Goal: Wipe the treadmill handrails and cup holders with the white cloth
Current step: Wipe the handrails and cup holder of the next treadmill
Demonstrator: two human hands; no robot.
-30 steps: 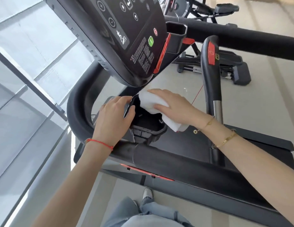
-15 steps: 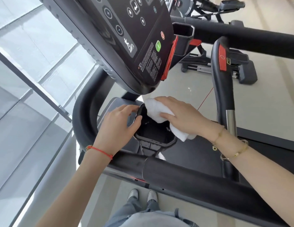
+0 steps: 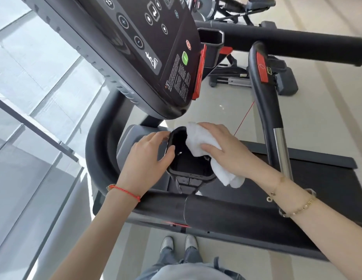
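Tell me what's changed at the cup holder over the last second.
Little. The right hand has slid the folded white cloth slightly along the far rim of the black plastic cup holder, fingers pressing on top. The left hand still grips the holder's near-left rim. The camera view shifted.

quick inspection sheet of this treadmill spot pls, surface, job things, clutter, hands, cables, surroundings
surface: black treadmill belt under the right forearm, bare where seen
job's things: white cloth bunched over the right rim of the near cup holder; second cup holder beyond the console; black handrail across the front, not being wiped
clutter: nothing seen
grippers: left hand grips the near cup holder's left rim; right hand presses the cloth down, fingers fairly straight
cables: thin red cord running down past the right hand
surroundings: glass wall left, other gym machines behind, pale floor
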